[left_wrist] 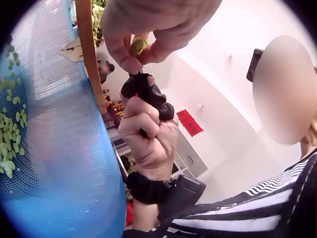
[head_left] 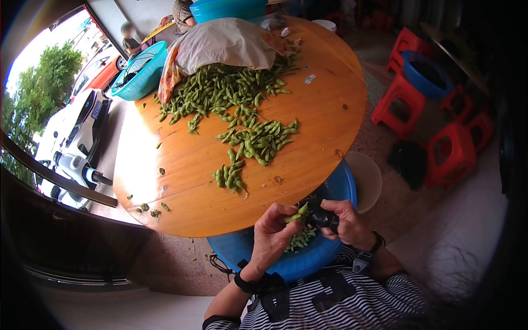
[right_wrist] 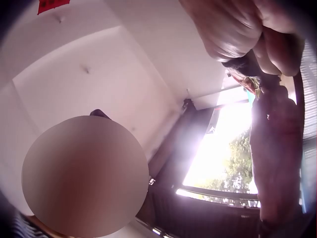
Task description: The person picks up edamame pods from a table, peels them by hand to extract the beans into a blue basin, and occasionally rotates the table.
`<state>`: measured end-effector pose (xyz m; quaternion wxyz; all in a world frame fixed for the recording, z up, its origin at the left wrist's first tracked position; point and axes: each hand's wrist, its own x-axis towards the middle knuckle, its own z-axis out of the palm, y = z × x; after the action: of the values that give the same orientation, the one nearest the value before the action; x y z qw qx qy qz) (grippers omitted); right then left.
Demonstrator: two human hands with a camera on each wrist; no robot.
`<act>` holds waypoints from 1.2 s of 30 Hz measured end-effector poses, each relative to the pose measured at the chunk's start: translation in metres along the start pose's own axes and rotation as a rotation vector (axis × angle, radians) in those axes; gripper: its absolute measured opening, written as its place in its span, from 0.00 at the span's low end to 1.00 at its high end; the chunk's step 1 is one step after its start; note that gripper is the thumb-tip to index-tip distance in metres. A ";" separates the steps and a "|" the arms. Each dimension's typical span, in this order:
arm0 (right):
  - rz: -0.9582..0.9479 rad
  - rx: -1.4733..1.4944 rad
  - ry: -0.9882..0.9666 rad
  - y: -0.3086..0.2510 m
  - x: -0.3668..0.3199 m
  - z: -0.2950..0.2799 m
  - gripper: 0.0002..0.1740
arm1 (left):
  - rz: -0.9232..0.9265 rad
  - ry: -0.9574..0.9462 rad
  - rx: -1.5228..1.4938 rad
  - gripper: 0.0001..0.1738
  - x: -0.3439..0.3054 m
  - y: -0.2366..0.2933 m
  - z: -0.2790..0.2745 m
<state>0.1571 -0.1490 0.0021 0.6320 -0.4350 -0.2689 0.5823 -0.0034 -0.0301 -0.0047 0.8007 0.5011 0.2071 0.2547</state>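
Note:
My left hand [head_left: 273, 231] pinches a green soybean pod [head_left: 297, 213] between thumb and fingertips, above the blue basket [head_left: 234, 250] at the table edge. Close beside the pod, my right hand [head_left: 347, 223] grips a black object [head_left: 323, 218], rounded and glossy; I cannot tell what kind it is. In the left wrist view the pod [left_wrist: 138, 45] sits just above the black object [left_wrist: 144, 93], around which the right hand's fingers [left_wrist: 141, 119] are curled. Shelled beans [left_wrist: 10, 134] lie in the basket. In the right wrist view both hands are in shadow.
Pods [head_left: 220, 91] are heaped on the round wooden table [head_left: 313, 132] under a pale cloth [head_left: 225, 44], with smaller piles [head_left: 261, 140] nearer me. A whitish bucket [head_left: 367, 179] stands right of the basket, red stools [head_left: 451, 154] farther right. A teal basket [head_left: 140, 71] is at far left.

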 end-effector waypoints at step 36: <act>-0.396 -0.906 0.076 0.005 -0.002 0.013 0.15 | -0.179 -0.025 0.311 0.11 -0.005 -0.005 -0.010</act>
<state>0.1435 -0.1483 0.0042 0.4871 -0.6274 -0.5494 0.2594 -0.0121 -0.0279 -0.0134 0.7356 0.6014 0.2781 0.1411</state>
